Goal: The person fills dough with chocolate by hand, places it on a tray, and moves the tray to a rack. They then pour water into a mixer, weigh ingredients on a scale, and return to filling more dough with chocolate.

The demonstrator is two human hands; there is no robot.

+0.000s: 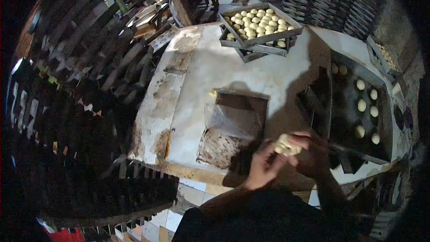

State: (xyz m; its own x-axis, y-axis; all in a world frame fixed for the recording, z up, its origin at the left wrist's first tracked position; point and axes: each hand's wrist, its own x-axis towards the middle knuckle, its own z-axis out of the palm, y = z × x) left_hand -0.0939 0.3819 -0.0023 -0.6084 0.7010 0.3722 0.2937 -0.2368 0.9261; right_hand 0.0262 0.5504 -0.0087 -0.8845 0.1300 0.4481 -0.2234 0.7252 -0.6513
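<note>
- Clock directions are read from the joined hands, with 12 o'clock straight away from the person.
- A lumpy piece of dough (288,144) is held above the near edge of the table (201,71), just in front of the body, probably so that both hands can bear on it at once.
- The left hand (262,166) is curled round the lower side of the dough, its thumb and fingers closed on it; support seems to be given from here.
- The right hand (313,150) is bent over the other side, with the dough gripped under its fingers, likely for pressure from above; its outline is partly blurred and shaded.
- A shallow pan (268,112) with a clear sheet (228,118) is set between 9 and 10 o'clock, near enough to be reached easily.
- A dark tray (345,107) is laid at 2 o'clock; its dough balls (361,105) are spaced apart, presumably so that they do not stick.
- Near 12 o'clock, ball-filled trays (273,38) are stacked askew; room is probably saved, and the lower balls are kept from being squashed by the tray walls.
- The dough lies at 1 to 2 o'clock from the left palm and between 9 and 10 o'clock from the right, touching both.
</note>
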